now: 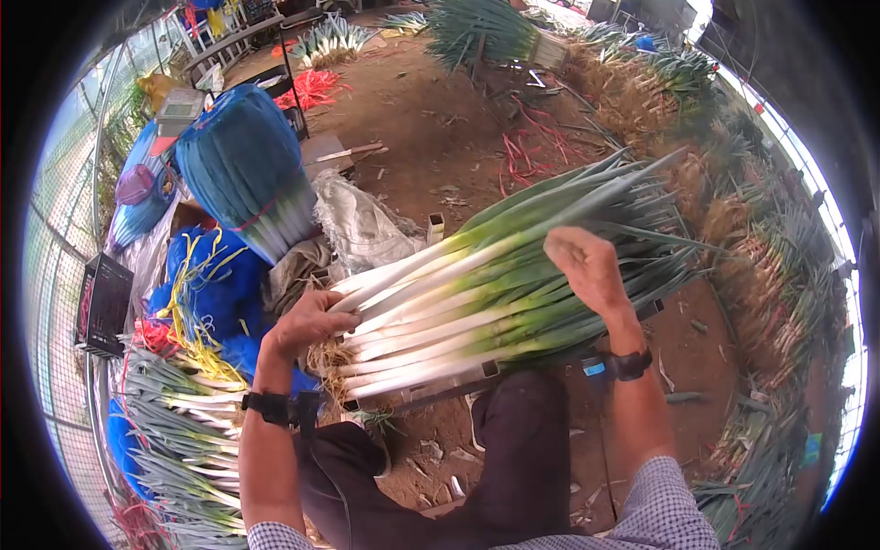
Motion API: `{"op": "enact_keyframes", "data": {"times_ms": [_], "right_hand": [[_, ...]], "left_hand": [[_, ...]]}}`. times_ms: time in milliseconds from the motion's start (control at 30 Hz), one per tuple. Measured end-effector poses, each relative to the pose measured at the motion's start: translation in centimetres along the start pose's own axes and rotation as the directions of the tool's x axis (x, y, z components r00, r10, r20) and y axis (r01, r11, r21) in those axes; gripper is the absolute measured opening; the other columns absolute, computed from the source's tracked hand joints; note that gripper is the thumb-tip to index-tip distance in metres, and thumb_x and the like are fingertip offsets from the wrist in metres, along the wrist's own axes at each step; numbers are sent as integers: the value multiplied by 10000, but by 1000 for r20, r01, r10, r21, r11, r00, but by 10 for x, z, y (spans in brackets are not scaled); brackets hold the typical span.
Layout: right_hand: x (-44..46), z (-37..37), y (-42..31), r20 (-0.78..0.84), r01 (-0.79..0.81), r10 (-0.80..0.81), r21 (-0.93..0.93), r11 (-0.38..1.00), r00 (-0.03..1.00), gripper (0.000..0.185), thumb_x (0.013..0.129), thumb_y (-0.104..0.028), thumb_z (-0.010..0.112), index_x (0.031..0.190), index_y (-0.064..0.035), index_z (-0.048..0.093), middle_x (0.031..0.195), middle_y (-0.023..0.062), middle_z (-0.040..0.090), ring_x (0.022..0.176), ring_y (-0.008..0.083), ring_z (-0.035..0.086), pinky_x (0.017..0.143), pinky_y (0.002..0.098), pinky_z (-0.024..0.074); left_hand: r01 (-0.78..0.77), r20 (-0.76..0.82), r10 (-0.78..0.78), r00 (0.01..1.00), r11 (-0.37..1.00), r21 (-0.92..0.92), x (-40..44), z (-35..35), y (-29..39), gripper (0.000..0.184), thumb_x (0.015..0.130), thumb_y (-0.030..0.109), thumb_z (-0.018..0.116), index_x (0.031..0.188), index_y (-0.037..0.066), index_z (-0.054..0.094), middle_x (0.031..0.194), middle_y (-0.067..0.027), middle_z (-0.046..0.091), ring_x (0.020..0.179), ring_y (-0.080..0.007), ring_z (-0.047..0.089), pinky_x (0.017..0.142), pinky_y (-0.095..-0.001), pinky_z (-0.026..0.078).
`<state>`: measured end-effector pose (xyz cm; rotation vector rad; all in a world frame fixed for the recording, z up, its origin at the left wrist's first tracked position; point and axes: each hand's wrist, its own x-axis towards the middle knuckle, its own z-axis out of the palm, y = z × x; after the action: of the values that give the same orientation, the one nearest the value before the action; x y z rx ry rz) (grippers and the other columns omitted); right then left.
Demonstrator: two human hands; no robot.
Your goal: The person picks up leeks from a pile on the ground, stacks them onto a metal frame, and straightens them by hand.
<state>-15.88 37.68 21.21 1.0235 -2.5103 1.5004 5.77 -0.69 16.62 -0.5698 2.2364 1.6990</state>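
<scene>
A thick row of long green onions (440,316) lies across a low stand in front of me, white stalks and roots to the left, green leaves to the right. At the root end, my left hand (312,323) is closed around the white end of one green onion (390,280) on the upper side of the row, thumb on top. Over the leaves (632,215) is my right hand (587,268), its fingers bent and smeared by motion. Whether it touches or grips any leaf cannot be told.
Bundled green onions in blue wrapping (240,156) stand at left. Nearer are a blue sack (215,293), yellow ties (197,344) and a pile of green onions (188,440). More green onions (770,266) line the right side. Red strings (536,147) lie on the dirt floor (403,110).
</scene>
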Motion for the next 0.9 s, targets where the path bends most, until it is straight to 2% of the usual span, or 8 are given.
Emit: {"op": "enact_keyframes", "data": {"times_ms": [133, 300, 400, 567, 600, 667, 767, 900], "right_hand": [[57, -2, -18, 78, 411, -410, -340, 846, 909, 255, 871, -101, 739, 1095, 3, 672, 1086, 168, 680, 998, 313, 666, 868, 414, 539], [101, 42, 36, 582, 602, -291, -460, 653, 760, 339, 876, -221, 704, 1164, -44, 678, 1142, 187, 660, 1108, 381, 601, 967, 477, 470], [104, 61, 34, 743, 453, 160, -548, 703, 650, 359, 877, -213, 701, 1206, -74, 666, 1098, 202, 661, 1102, 384, 608, 963, 488, 471], [103, 45, 8, 730, 508, 37, -510, 694, 682, 269, 887, -207, 690, 1116, -66, 671, 1026, 177, 679, 1074, 371, 617, 936, 495, 484], [102, 43, 15, 655, 560, -159, -464, 686, 739, 225, 894, -211, 685, 1055, -57, 654, 1000, 163, 681, 1054, 363, 621, 908, 487, 490], [118, 50, -4, 643, 547, -140, -492, 677, 753, 191, 892, -195, 692, 1024, -64, 650, 963, 146, 677, 1029, 359, 622, 884, 489, 490], [131, 79, 20, 646, 582, -152, -529, 617, 748, 169, 884, -170, 704, 1004, -68, 642, 939, 133, 673, 1019, 355, 622, 874, 491, 490], [124, 106, 54, 648, 612, -155, -575, 542, 746, 189, 844, -177, 746, 989, -106, 649, 974, 66, 640, 1045, 285, 588, 900, 441, 477]], "left_hand": [[-21, 20, 20, 1000, 1000, 12, 25, -10, -12, 339, 823, 171, 801, 1101, -14, 742, 892, 2, 682, 822, -96, 590, 759, -268, 469], [-10, 31, 13, 999, 996, -84, 32, 5, -34, 362, 834, 123, 760, 1170, -7, 731, 959, 20, 707, 855, -69, 605, 803, -238, 488], [-18, 112, 18, 994, 1000, -6, 31, 13, -38, 363, 840, 141, 764, 1172, -2, 729, 975, 20, 704, 887, -73, 604, 832, -249, 490], [-68, 77, 70, 995, 997, -23, 32, 5, -41, 380, 880, 166, 740, 1219, -2, 705, 1049, 19, 710, 958, -68, 603, 901, -258, 489], [-83, -30, 80, 996, 992, -91, 37, 2, -40, 385, 889, 179, 733, 1229, 2, 699, 1044, -11, 725, 982, -72, 610, 914, -245, 484], [-82, -350, 174, 920, 962, 261, 42, 1, -21, 364, 890, 180, 730, 1211, 11, 704, 1055, -82, 743, 998, -169, 665, 947, -300, 496], [-174, -402, 570, 716, 704, 688, 69, 22, -34, 381, 870, 172, 737, 1220, 29, 691, 1125, -163, 715, 1091, -310, 652, 1022, -393, 458], [-109, -387, 541, 747, 674, 731, 88, 45, -41, 478, 822, 166, 763, 1270, 51, 646, 1214, -198, 655, 1204, -378, 554, 1038, -470, 388]]}}
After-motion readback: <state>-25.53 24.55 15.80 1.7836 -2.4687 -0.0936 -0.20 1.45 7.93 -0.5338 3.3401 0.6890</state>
